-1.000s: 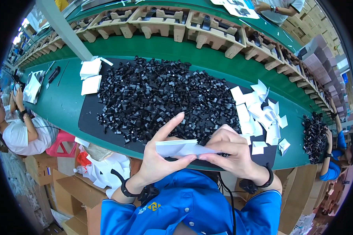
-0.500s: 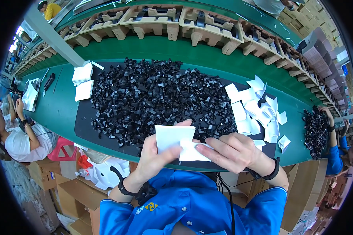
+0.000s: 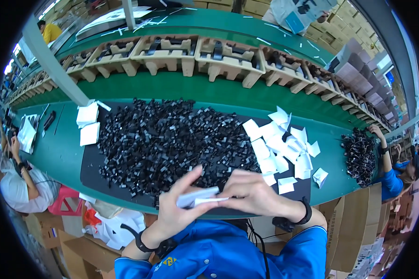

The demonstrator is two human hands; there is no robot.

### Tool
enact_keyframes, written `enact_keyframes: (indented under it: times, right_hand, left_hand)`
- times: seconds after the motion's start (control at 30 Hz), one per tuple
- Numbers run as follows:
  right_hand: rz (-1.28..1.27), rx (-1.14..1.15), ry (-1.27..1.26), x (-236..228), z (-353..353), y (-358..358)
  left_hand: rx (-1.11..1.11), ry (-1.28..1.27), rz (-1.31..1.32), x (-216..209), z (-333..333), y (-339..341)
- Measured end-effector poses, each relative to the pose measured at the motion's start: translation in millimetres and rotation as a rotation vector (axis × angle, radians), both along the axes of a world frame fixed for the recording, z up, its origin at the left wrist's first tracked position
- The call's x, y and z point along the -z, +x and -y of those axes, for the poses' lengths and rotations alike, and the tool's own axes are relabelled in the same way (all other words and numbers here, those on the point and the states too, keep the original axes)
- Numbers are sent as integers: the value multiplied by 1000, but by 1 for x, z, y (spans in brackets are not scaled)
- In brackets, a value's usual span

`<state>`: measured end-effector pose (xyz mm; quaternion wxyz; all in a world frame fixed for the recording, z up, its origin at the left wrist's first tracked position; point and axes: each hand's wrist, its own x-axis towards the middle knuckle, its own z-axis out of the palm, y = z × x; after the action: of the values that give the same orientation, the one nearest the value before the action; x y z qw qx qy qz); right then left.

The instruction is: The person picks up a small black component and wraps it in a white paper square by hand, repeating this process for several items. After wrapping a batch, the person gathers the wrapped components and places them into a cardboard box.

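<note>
Both of my hands hold one small white paper piece (image 3: 198, 196) close to my chest, seen almost edge-on. My left hand (image 3: 178, 209) grips its left end with the fingers spread upward. My right hand (image 3: 253, 193) pinches its right end. Just beyond them a large heap of small black parts (image 3: 167, 139) covers a black mat (image 3: 91, 169) on the green bench. A scatter of folded white paper pieces (image 3: 284, 146) lies to the right of the heap.
Two white paper stacks (image 3: 88, 123) sit left of the heap. Beige moulded trays (image 3: 228, 60) line the belt beyond. Another person (image 3: 18, 181) works at the left, another (image 3: 395, 172) at the right beside a second black pile (image 3: 358, 156). Cardboard boxes (image 3: 354, 223) stand below.
The white paper piece, held up flat and face-on half a second ago, now lies nearly edge-on between my hands. The view has tilted up, showing more of the tray belt.
</note>
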<state>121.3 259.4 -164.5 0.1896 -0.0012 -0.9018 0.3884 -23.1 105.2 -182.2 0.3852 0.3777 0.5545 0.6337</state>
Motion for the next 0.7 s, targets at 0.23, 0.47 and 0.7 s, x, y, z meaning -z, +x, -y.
enact_keyframes:
  times: [0.23,0.47,0.7]
  right_hand:
    - [179,-172,-80,-16,-14,-16]
    - [3,611,438,-75,-172,-74]
    - [307,1089,860,-31,-309,-130]
  left_hand:
    - [222,363,-752,3,-13,-23]
    - [-375,-28,179,7,10,-65]
    - [-317,-49,91,7,14,-71]
